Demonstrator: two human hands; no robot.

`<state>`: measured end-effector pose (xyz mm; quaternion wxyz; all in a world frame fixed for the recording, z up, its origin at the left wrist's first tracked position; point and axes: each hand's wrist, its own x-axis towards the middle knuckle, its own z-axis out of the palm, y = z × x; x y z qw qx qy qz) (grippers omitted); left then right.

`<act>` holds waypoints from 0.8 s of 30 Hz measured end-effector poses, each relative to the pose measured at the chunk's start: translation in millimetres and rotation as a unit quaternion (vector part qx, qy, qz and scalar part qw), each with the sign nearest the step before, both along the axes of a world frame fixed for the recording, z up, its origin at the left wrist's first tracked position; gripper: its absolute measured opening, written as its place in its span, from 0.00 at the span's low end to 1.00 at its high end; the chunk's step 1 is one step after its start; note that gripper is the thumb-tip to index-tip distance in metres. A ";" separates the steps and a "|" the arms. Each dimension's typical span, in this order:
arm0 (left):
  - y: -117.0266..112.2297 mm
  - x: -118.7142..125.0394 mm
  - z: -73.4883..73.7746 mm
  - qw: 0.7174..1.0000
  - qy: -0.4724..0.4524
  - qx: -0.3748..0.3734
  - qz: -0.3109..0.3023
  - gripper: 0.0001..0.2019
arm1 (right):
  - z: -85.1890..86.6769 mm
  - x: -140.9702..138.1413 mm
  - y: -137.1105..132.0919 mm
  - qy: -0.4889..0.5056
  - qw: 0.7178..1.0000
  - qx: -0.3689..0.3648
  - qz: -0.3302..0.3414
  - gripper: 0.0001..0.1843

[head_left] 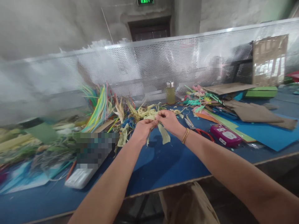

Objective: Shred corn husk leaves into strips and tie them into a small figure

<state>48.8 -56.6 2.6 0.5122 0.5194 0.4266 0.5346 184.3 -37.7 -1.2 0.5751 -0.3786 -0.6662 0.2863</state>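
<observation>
Above the blue tabletop, my left hand (143, 131) and my right hand (171, 122) meet with fingertips close together. Both are closed in a pinch on a pale green-yellow corn husk (164, 134). One strip of it hangs down below my right hand, and a thinner end hangs by my left. My fingers cover the part between them. Just behind lies a pile of dried husks (140, 112). A pair of scissors with orange-red handles (202, 133) rests to the right of my right wrist.
Colourful pipe cleaners (99, 107) stand at the left, behind a partly blurred white-edged device (80, 177). A yellowish bottle (170, 95) stands by the perforated metal screen (154, 68). At the right are a magenta box-shaped object (225, 136), blue paper (271, 135) and brown cardboard (253, 111).
</observation>
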 end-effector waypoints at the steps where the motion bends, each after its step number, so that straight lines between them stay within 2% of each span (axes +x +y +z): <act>1: -0.1 0.5 -0.7 1.000 -0.001 0.005 -0.002 0.13 | -1.7 -1.0 1.2 0.003 1.000 -0.001 -0.001 0.13; 4: 0.3 2.2 -2.5 1.000 0.003 0.013 0.001 0.13 | -4.9 -1.4 4.9 0.005 1.000 -0.010 -0.013 0.14; 7: 1.2 2.5 -1.4 0.999 0.006 0.022 0.029 0.11 | -0.4 4.6 4.8 -0.033 0.999 -0.015 -0.036 0.15; 10: 2.2 -0.4 1.5 0.997 0.022 0.051 0.062 0.09 | 11.7 12.6 -3.0 -0.103 0.985 0.052 -0.125 0.13; 12: 2.6 -3.2 2.3 0.989 0.077 0.089 0.092 0.07 | 19.7 14.4 -11.5 -0.145 0.969 0.116 -0.165 0.12; 15: 2.1 -6.4 0.9 0.960 0.182 0.156 0.142 0.04 | 25.3 10.8 -22.5 -0.209 0.951 0.169 -0.153 0.11; 18: 0.4 -6.6 -1.4 0.939 0.231 0.202 0.153 0.03 | 23.6 6.7 -24.6 -0.246 0.941 0.181 -0.143 0.07; 21: -0.9 -3.8 -1.9 0.944 0.223 0.209 0.127 0.05 | 19.4 7.2 -17.1 -0.214 0.952 0.160 -0.147 0.05; 24: -2.0 0.4 0.2 0.969 0.161 0.168 0.084 0.09 | 15.2 9.3 -6.9 -0.115 0.984 0.095 -0.094 0.06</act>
